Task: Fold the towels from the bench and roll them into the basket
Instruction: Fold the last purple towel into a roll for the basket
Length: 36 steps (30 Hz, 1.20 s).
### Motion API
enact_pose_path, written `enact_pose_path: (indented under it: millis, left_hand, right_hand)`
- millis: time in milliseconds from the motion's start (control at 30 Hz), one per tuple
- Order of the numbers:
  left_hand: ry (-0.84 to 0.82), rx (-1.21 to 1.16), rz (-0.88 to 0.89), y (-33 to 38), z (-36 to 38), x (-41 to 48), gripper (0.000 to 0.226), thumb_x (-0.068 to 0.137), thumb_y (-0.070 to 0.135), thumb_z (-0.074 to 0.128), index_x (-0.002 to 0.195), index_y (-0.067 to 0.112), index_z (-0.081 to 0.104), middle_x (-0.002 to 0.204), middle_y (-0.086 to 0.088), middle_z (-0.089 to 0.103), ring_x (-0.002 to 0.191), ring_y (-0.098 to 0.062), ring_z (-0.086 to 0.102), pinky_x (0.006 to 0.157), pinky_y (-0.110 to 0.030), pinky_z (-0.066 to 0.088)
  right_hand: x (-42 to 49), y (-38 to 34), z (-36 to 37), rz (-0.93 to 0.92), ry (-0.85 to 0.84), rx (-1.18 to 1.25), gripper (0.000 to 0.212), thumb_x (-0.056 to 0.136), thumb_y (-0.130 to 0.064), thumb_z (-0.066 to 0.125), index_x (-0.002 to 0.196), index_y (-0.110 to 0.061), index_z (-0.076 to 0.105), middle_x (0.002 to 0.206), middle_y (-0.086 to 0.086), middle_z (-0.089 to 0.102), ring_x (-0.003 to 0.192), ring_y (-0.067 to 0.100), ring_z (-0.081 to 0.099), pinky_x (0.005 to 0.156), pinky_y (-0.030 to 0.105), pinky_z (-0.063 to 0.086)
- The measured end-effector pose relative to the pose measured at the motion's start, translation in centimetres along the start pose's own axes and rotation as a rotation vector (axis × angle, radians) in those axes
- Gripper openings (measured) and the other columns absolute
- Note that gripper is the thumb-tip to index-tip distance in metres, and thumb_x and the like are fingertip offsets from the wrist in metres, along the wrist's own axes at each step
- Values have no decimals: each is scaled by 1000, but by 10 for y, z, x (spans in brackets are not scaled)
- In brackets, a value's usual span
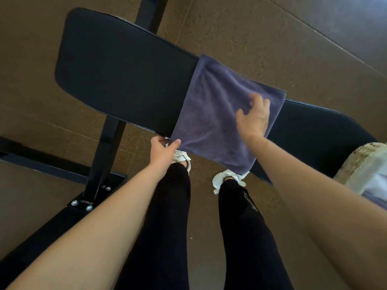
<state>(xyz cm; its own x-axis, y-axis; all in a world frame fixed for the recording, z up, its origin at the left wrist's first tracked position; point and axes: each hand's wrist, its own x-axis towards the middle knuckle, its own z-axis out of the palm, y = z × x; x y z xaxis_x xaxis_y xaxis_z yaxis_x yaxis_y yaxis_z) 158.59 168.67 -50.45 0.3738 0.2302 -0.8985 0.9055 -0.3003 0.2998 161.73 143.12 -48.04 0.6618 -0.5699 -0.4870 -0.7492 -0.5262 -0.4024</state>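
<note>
A purple towel (215,114) lies spread across the black padded bench (125,80), its near edge hanging over the bench's front. My left hand (162,150) pinches the towel's near left corner between thumb and fingers. My right hand (254,116) rests flat on the towel's right side with fingers spread. A light woven basket (362,164) shows at the right edge, with pale cloth inside it.
The bench stands on a black metal frame (100,164) with bolted feet at the lower left. Brown speckled floor (272,38) surrounds it. My legs in black trousers and white shoes (228,178) are right under the bench's front edge.
</note>
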Motion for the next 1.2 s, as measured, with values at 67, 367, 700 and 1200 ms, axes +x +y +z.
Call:
enact_pose_path:
  millis: [67,367,700,1200]
  left_hand:
    - [-10,2,-13,-1,0,6,56,93,32,77,138,8,53,131,-5,64,116,-19,61,90,-28,44]
    - [9,276,115,-25,1,-3,21,97,32,71,111,16,70,106,0,72,100,-19,66,88,-34,50]
    - [109,152,69,-29,35,-30,6,101,25,66,106,22,69,105,4,71,94,-15,68,95,-40,59]
    - [159,167,18,-36,65,-77,11,99,24,69,107,17,68,101,2,70,95,-20,71,91,-39,62]
  right_hand:
    - [-18,36,-2,47,-9,-103,64,91,-21,71,148,-21,42,139,6,39,126,25,44,102,39,48]
    - [-36,128,-16,-180,-219,-555,78,103,-54,47,163,-38,1,172,4,1,157,33,4,127,53,9]
    - [-73,151,-25,194,-117,-89,60,87,-38,79,132,-13,48,126,8,55,121,31,49,99,46,46]
    - [-104,191,-46,440,-199,184,18,91,-29,67,85,-19,52,87,2,65,85,29,65,81,44,54]
